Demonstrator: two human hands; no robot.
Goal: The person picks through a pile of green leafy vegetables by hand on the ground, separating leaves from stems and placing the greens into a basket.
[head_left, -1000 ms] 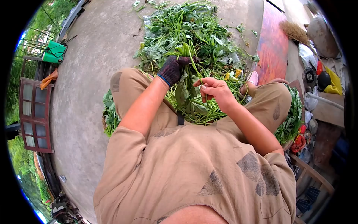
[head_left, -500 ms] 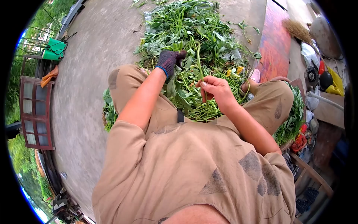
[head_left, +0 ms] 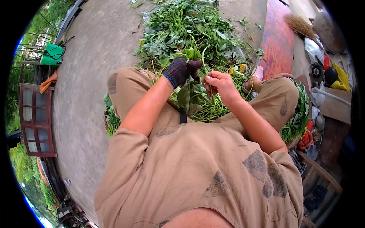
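Note:
My left hand [head_left: 181, 71], in a dark knitted glove with a blue cuff, is closed around a bunch of green leafy stems [head_left: 192, 53]; leaves hang below the fist. Just to its right, my bare right hand [head_left: 219, 86] pinches a single green stem [head_left: 205, 60] between thumb and fingertips, its upper end curving above the hand. Beyond both hands a large heap of leafy vines [head_left: 186, 22] lies on the ground. More cut stems [head_left: 211, 111] lie between my legs, under the hands.
Bundles of greens lie beside my left knee [head_left: 111, 116] and beside my right knee [head_left: 298, 114]. A reddish board [head_left: 277, 41] and a straw broom [head_left: 300, 26] are at the right, near bags and clutter. A framed window panel [head_left: 37, 119] and green container [head_left: 52, 54] stand left.
My left hand moved left with the bunch, then came back right, close to my right hand. The long stem in my right hand stood upright and now shows a curved top beside the glove.

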